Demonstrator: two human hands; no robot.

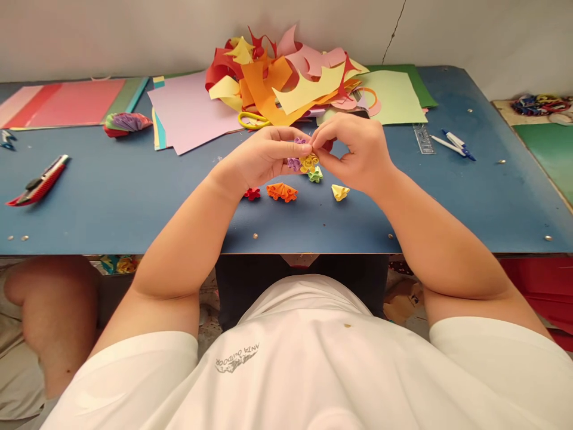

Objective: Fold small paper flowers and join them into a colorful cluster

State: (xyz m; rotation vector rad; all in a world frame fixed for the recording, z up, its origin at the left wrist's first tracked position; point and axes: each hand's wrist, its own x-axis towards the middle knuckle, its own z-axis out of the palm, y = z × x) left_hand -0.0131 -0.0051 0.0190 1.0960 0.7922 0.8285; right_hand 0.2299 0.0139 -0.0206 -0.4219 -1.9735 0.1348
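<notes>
My left hand (268, 154) is closed around a small cluster of curled paper flowers (308, 162), with purple and yellow petals showing. The fingers of my right hand (353, 143) pinch at the cluster's upper right edge, and what lies between the fingertips is hidden. Just below is a light green paper flower (316, 174); I cannot tell whether it is part of the cluster. On the table under my hands lie a red paper flower (252, 193), orange paper flowers (282, 192) side by side and a pale yellow paper flower (340, 192).
Paper scraps (286, 77) are heaped at the back of the blue table (147, 209), with yellow-handled scissors (253, 120) at their front. Coloured sheets (192, 113) lie left of them. A red utility knife (39, 181) is far left; a clear ruler (423, 138) and pens (453, 144) lie right.
</notes>
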